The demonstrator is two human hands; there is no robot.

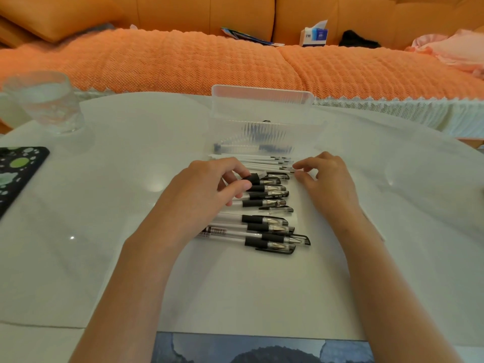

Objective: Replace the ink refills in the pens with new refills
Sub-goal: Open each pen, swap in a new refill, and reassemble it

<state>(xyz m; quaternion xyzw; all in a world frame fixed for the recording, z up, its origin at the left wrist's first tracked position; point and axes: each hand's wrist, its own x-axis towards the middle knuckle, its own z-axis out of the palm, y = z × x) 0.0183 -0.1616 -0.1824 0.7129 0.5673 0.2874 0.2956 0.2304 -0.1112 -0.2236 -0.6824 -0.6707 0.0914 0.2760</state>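
Several clear pens with black grips lie side by side in a row (pixel 264 224) on the white table (pixel 131 205). Just beyond them lie several thin white refills (pixel 262 161), in front of an open clear plastic box (pixel 262 127) with more refills inside. My left hand (pixel 209 184) is curled over the far pens, thumb and fingers holding the black grip of one pen (pixel 255 179). My right hand (pixel 324 176) sits to the right of the refills, with thumb and forefinger pinching the tip end of one refill (pixel 272 169).
A glass of water (pixel 44 103) stands at the far left. A dark patterned case (pixel 18 174) lies at the left edge. An orange sofa (pixel 183 61) with a tissue box (pixel 314 35) is behind the table. A dark picture (pixel 262 347) sits at the near edge.
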